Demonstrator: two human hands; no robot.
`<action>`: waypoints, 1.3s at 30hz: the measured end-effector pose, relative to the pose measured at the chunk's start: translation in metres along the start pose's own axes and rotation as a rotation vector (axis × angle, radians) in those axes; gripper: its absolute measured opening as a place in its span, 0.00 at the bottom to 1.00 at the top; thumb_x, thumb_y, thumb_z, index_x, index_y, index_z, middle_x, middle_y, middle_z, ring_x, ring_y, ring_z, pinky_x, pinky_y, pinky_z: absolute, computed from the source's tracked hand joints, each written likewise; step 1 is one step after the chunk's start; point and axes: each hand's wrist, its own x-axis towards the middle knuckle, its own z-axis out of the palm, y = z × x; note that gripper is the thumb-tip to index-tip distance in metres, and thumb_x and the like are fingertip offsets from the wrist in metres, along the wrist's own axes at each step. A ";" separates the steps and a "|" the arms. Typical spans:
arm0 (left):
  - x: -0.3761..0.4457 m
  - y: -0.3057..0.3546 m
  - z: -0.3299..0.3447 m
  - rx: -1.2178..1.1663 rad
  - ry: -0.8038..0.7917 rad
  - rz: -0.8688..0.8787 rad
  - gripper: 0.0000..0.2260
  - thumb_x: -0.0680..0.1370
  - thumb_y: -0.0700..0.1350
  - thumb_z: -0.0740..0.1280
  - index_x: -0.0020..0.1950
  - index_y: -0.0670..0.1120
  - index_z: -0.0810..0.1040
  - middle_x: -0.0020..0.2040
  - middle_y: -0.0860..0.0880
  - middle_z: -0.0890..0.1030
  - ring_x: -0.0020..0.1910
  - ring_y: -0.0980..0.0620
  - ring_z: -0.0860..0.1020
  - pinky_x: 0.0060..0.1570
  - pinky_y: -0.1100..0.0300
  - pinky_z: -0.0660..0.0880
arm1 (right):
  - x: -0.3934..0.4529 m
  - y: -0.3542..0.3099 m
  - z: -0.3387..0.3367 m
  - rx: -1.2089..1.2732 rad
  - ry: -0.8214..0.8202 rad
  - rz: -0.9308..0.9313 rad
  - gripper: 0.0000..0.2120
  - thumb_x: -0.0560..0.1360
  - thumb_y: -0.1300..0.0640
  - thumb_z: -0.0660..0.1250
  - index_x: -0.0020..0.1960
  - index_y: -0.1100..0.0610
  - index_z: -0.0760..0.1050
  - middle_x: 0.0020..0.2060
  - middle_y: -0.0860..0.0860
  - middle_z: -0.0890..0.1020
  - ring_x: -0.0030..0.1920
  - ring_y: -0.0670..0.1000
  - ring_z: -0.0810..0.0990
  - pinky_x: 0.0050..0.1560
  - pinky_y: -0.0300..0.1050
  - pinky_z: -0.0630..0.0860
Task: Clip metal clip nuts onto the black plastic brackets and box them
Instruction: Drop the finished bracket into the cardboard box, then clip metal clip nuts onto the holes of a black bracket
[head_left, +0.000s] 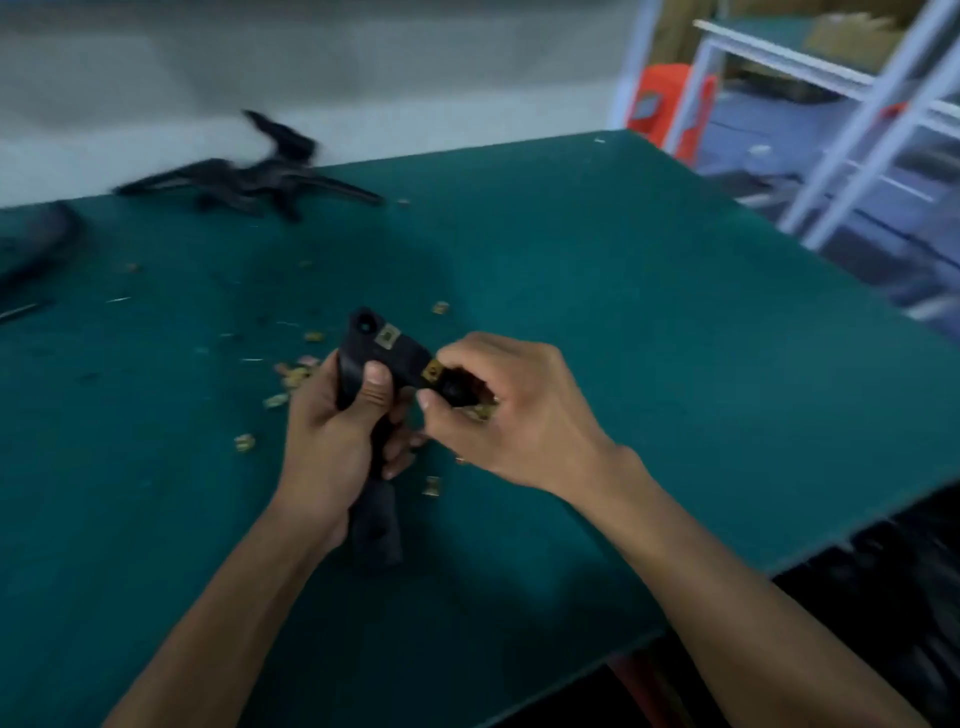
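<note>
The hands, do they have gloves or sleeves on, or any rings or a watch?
No gloves. The left hand and right hand are both bare, and both forearms are bare as far as the picture shows, so no sleeves are in view. No watch or wristband shows on either wrist. I see no ring, though the picture is blurry. Short fingernails show on the left thumb.

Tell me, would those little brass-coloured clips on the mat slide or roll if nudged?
The loose clip nuts look flat-sided and folded, so probably slide, not roll. They seem light, lying scattered across the green mat.
</note>
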 end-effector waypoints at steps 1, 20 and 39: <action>-0.003 -0.001 0.012 -0.004 -0.049 -0.026 0.10 0.80 0.50 0.62 0.45 0.44 0.69 0.31 0.49 0.72 0.22 0.53 0.66 0.21 0.64 0.64 | -0.008 0.001 -0.012 -0.021 0.025 0.010 0.07 0.73 0.59 0.75 0.43 0.63 0.79 0.33 0.51 0.78 0.32 0.52 0.74 0.34 0.47 0.72; -0.191 -0.199 0.327 0.386 -0.897 -0.801 0.14 0.79 0.35 0.70 0.61 0.46 0.73 0.49 0.42 0.82 0.40 0.45 0.85 0.40 0.53 0.82 | -0.406 0.038 -0.204 0.264 1.394 1.263 0.08 0.80 0.59 0.72 0.42 0.54 0.84 0.32 0.55 0.81 0.35 0.54 0.76 0.40 0.51 0.75; -0.252 -0.272 0.332 0.025 -0.620 -1.186 0.31 0.82 0.30 0.63 0.82 0.42 0.54 0.78 0.39 0.66 0.73 0.41 0.71 0.71 0.48 0.71 | -0.504 0.092 -0.210 1.286 2.490 0.993 0.19 0.84 0.61 0.64 0.73 0.64 0.72 0.67 0.55 0.78 0.65 0.47 0.79 0.52 0.37 0.81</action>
